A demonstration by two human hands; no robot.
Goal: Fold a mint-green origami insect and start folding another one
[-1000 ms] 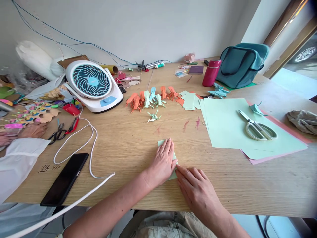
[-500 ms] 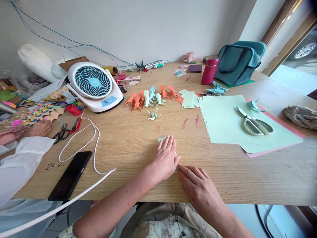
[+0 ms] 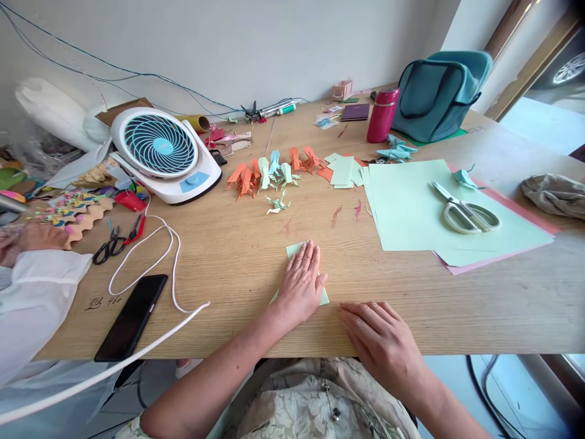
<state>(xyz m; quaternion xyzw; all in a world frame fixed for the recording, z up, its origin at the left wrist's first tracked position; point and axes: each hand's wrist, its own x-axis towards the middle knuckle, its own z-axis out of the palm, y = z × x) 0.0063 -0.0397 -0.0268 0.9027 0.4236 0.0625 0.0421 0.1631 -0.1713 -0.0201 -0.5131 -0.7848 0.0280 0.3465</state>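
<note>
My left hand point(image 3: 300, 283) lies flat, palm down, on a small folded pale green paper point(image 3: 294, 249) near the front edge of the wooden table point(image 3: 237, 256); only the paper's corners show around the hand. My right hand point(image 3: 382, 340) rests on the table just to the right of the paper, fingers loosely spread, holding nothing and apart from the paper.
Large pale green sheets point(image 3: 411, 207) with scissors point(image 3: 464, 210) lie to the right. Folded orange and green paper figures point(image 3: 269, 174) stand behind. A desk fan point(image 3: 162, 152), white cable point(image 3: 159, 256), black phone point(image 3: 132, 317) and another person's sleeve point(image 3: 31, 305) are at the left. A teal bag point(image 3: 439, 91) and red bottle point(image 3: 381, 116) stand at the back.
My right hand has slid off the paper's right edge and back toward the table's front edge. My left hand stays pressed on the paper, whose lower corners now show.
</note>
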